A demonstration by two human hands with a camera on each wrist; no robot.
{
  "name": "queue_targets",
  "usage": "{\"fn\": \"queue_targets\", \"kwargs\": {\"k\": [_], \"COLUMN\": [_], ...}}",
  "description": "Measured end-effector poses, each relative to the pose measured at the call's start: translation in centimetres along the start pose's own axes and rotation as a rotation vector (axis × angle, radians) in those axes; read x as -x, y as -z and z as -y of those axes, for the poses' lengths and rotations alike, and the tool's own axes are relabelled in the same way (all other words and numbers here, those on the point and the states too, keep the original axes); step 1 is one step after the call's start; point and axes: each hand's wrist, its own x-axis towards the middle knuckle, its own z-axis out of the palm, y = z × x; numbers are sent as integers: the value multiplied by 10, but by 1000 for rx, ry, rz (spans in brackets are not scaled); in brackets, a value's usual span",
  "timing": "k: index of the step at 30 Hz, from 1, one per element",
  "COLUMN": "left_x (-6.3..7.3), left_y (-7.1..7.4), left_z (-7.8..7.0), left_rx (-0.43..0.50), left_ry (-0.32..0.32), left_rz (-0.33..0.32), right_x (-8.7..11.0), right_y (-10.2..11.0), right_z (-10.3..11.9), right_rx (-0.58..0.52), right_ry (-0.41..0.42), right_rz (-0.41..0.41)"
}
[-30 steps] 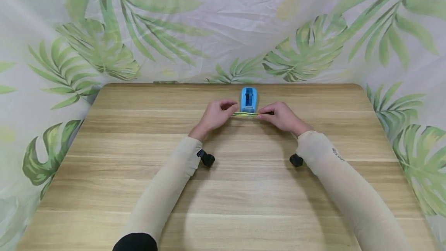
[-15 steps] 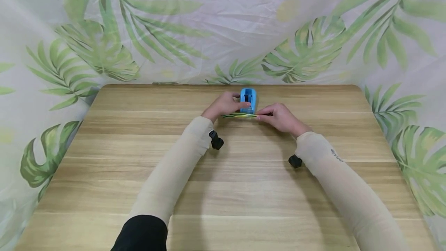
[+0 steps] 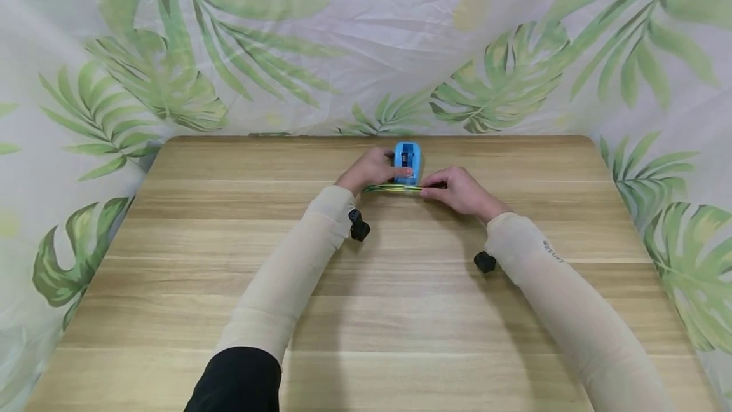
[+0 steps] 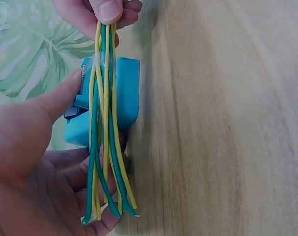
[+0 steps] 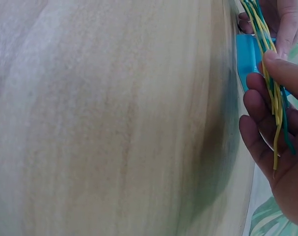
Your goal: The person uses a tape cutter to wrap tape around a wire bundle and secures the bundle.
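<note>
A blue tape dispenser (image 3: 399,152) stands near the table's far edge. My left hand (image 3: 370,168) holds it from the left; in the left wrist view the thumb lies at its toothed cutting edge and the fingers reach round its other side. In front of the dispenser, a bundle of yellow and green wires (image 3: 391,188) runs crosswise. My right hand (image 3: 460,192) pinches the bundle toward its right end between thumb and fingers. Clear tape (image 4: 102,60) shows on the wires beside the dispenser in the left wrist view. The wires' left ends spread loose over my left palm.
The wood-grained table (image 3: 412,316) stretches toward me. A leaf-printed cloth (image 3: 366,37) hangs right behind its far edge and along both sides. A small black camera sits on each wrist, the left (image 3: 359,227) and the right (image 3: 485,262).
My left hand has let go of the wires' left end and moved right and slightly away from me onto the tape dispenser. My right hand stays on the wires.
</note>
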Motion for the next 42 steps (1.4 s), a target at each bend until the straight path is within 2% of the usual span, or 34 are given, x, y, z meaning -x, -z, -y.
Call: {"fn": "queue_targets", "kwargs": {"k": [20, 25, 33, 37, 42], "left_x": [-4, -2, -1, -2, -2], "left_y": [-3, -3, -2, -2, -3], "left_z": [3, 2, 2, 3, 4], "left_rx": [50, 82, 133, 150, 146], "left_ry": [12, 21, 43, 52, 39], "left_rz": [-25, -26, -17, -12, -24], "right_x": [-7, -9, -10, -11, -12], "right_y": [-2, -10, -17, -19, -22], "right_z": [13, 10, 9, 7, 5], "right_rx": [161, 184, 184, 139, 52], "right_ry": [47, 15, 10, -5, -68], "right_rz": [104, 113, 30, 5, -6]}}
